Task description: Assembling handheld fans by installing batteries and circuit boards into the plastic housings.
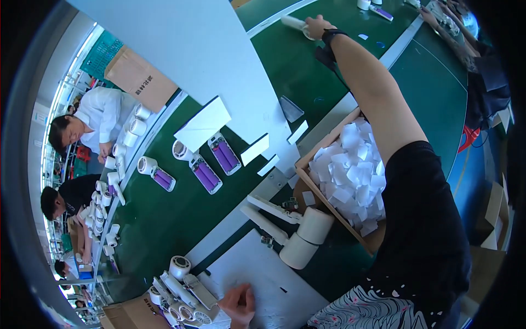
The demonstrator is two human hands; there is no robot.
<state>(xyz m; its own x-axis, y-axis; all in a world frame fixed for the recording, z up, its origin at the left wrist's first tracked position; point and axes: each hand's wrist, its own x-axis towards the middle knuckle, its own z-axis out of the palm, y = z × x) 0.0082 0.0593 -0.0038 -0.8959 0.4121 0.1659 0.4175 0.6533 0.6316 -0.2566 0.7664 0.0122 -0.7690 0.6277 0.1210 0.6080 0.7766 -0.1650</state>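
My right hand (319, 26) reaches far out over the green conveyor belt, closed on the near end of a white hair-dryer-shaped device (296, 23), slightly blurred. My left hand (239, 303) is low over a pale work board (263, 274), its fingers curled and nothing visible in them. Beside it lies a pile of white housings (183, 296) with round heads. Right of the board rest two white devices (309, 236) with cylindrical heads and long handles, small circuit boards near them. Several devices with purple battery cells (205, 175) in their opened handles lie on the belt.
A cardboard box of white paper slips (353, 170) stands beneath my right arm. A large pale panel (181, 49) crosses over the belt, with white cards (203, 123) projecting from it. Co-workers (93, 120) sit along the left side, another person (471, 66) at the far right.
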